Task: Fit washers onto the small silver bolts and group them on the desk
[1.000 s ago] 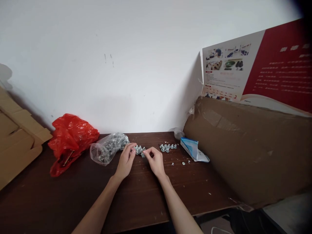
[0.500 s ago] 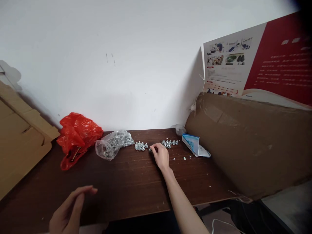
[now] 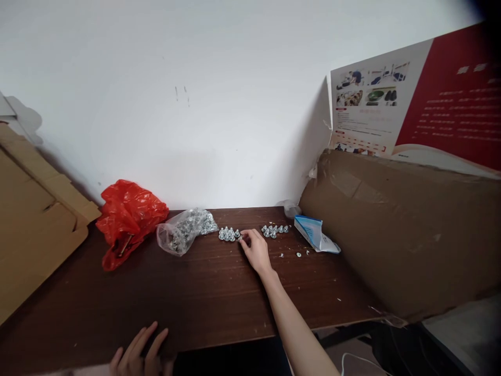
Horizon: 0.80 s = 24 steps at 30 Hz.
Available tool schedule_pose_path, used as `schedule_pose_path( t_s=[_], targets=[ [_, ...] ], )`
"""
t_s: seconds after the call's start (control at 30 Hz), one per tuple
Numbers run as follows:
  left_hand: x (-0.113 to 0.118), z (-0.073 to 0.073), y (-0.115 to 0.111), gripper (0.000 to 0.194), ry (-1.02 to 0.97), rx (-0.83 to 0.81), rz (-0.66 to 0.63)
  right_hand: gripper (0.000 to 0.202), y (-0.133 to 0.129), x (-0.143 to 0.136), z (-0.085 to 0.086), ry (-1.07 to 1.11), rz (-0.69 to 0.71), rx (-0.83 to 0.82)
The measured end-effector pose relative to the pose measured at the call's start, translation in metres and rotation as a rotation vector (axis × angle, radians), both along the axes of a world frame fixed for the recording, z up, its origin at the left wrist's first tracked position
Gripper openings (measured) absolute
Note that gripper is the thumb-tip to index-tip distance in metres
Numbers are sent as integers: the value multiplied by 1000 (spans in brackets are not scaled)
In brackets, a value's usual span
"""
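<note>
My right hand (image 3: 257, 251) reaches to the back middle of the table, thumb and forefinger pinched on a small metal bolt (image 3: 240, 238). That bolt is beside the right end of a close group of bolts (image 3: 227, 235) standing on their wide round heads, shanks up. A second group of bolts (image 3: 275, 230) stands just to the right of the hand. Near the table's front edge, my left hand (image 3: 141, 352) holds nothing, its fingers apart and partly cut off by the lower frame edge.
A clear plastic bag (image 3: 187, 230) full of metal bolts lies left of the groups, next to a red plastic bag (image 3: 131, 214). Right stand a blue-white packet (image 3: 316, 235) and a large cardboard box (image 3: 399, 230). Another cardboard piece (image 3: 37, 219) leans left. Small scraps (image 3: 299, 255) litter the table (image 3: 203, 297).
My right hand has shifted slightly left relative to the bolts, bringing its bolt to the left group. My left hand has dropped toward the front edge and spread its fingers.
</note>
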<state>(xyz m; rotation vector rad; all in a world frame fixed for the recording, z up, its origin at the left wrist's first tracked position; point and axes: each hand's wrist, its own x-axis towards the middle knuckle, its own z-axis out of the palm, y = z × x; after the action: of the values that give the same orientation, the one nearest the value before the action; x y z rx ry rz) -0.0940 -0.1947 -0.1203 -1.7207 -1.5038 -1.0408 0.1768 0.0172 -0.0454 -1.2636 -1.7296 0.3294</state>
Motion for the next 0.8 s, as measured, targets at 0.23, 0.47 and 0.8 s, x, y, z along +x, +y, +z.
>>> schedule_pose_path(
  t_s=[0.23,0.47,0.8],
  targets=[
    [-1,-2,-3,43,-6,-63,2,25,0,-1,2,14,-73,65],
    [0,-3,-2,44,-38,-37,-1,25,-7,-7,10,-70,-14,119],
    [0,0,-2,37,-9,-40,-3,39,-1,-9,4,-269,114,11]
  ],
)
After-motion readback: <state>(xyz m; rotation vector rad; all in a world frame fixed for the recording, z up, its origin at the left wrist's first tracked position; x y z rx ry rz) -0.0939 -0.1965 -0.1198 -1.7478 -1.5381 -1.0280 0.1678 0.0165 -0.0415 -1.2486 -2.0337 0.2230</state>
